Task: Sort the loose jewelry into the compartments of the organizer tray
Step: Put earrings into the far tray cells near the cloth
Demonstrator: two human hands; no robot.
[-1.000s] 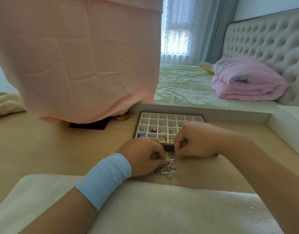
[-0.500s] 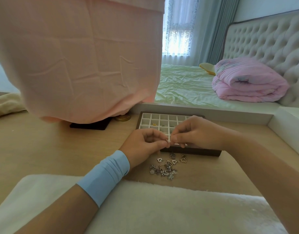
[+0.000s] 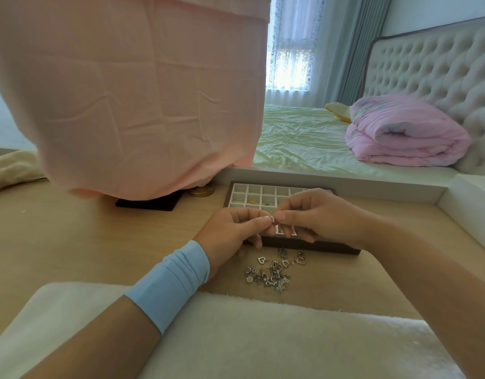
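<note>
Over the near edge of the organizer tray [image 3: 326,247], both hands meet above the desk [image 3: 71,236]. Left hand [image 3: 230,233] and right hand [image 3: 320,218] each pinch the same small silver piece [image 3: 273,219], thumb against forefinger, so the fingers [image 3: 256,221] are clamped on it from both sides. The piece is in the air over the tray's front row, not in any compartment. It is too small to tell its type. The tray has a dark frame and a white grid and sits flat on the desk, with a gold item [image 3: 252,202] in one rear cell. The loose jewelry pile [image 3: 271,276] lies on the desk just in front of the tray, between it and a white fluffy pad [image 3: 235,337]. Two heart pendants [image 3: 261,260] [image 3: 301,259] sit slightly apart from the clump. There is a light blue band [image 3: 170,283] on the left wrist. Back left, a pink cloth [image 3: 126,105] hangs over a black base [image 3: 148,205], with a round gold tin [image 3: 201,191] just beside it.
</note>
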